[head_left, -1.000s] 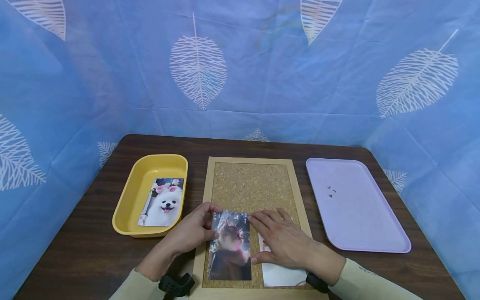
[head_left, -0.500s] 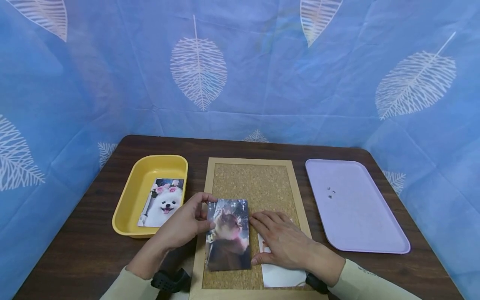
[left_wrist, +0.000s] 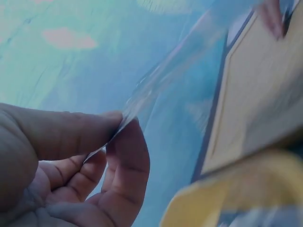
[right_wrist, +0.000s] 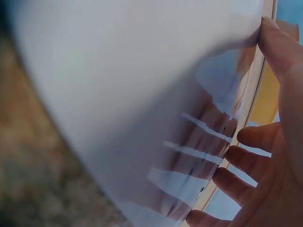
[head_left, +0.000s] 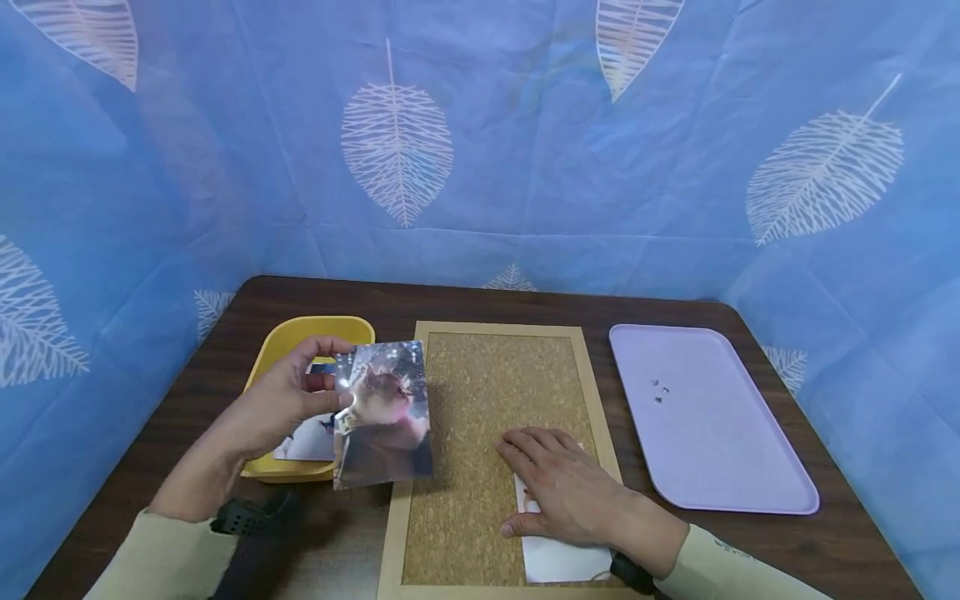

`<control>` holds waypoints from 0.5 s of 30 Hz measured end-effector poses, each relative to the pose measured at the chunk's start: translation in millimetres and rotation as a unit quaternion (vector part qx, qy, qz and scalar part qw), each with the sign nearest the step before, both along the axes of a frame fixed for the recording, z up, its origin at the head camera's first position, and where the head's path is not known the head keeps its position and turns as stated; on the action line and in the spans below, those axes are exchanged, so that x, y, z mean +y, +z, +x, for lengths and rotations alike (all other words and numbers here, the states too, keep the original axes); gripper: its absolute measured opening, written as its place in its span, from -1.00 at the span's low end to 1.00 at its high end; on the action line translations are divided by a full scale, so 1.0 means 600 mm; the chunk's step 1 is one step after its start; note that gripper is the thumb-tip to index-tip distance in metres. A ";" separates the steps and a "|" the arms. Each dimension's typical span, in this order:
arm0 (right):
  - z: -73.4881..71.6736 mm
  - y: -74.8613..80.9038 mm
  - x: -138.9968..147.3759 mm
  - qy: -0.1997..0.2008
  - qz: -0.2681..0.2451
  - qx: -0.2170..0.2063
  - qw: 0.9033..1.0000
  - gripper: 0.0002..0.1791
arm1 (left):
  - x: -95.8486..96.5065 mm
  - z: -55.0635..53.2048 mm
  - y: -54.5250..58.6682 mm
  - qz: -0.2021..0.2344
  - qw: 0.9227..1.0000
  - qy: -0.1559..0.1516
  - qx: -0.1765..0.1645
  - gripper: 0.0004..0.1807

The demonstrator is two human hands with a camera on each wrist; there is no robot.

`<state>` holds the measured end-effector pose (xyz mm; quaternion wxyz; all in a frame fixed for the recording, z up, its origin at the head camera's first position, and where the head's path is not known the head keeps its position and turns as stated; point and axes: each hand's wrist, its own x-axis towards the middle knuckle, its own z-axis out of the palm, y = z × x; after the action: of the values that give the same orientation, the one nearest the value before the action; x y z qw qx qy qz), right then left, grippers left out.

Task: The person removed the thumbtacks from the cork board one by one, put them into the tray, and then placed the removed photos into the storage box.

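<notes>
My left hand [head_left: 273,408] pinches the left edge of a glossy cat photo [head_left: 382,417] between thumb and fingers. That photo is raised, overlapping the right side of the yellow tray [head_left: 288,327] and the left edge of the framed corkboard [head_left: 457,533]. Seen edge-on in the left wrist view, the photo [left_wrist: 156,80] is a thin shiny sheet. My right hand [head_left: 570,496] lies with fingers extended on a mostly white photo [head_left: 558,560] at the board's lower right, covering much of it. In the right wrist view, fingertips [right_wrist: 232,182] touch its reflective surface.
Inside the yellow tray lies a white dog photo [head_left: 303,442], partly hidden behind my left hand. A lilac tray [head_left: 727,433] at the right holds several tiny metallic pieces [head_left: 658,392]. A blue leaf-patterned cloth [head_left: 480,150] hangs behind the dark wooden table [head_left: 337,542].
My left hand has lifted the cat photo off the corkboard and carried it left and away from me, toward the yellow tray. My right hand has stayed on the white photo.
</notes>
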<state>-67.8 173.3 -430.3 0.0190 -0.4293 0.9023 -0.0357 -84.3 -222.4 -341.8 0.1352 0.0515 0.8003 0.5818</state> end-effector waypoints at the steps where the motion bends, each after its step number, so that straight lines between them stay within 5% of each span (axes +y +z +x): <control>1: 0.000 0.000 0.000 -0.001 0.000 -0.002 1.000 0.06 | -0.014 -0.004 0.005 -0.004 1.000 0.003 0.000 -0.30; 8: 0.001 0.001 0.000 -0.005 0.000 -0.004 1.000 0.05 | -0.116 -0.040 0.026 -0.095 0.995 0.010 0.024 -0.31; 15: 0.002 0.002 0.000 -0.006 -0.002 -0.016 1.000 0.03 | -0.185 -0.062 0.008 -0.098 0.995 0.004 0.018 -0.32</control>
<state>-66.8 173.2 -429.1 0.0322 -0.4236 0.9042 -0.0441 -121.5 -333.6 -337.2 0.1229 0.0452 0.8562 0.4998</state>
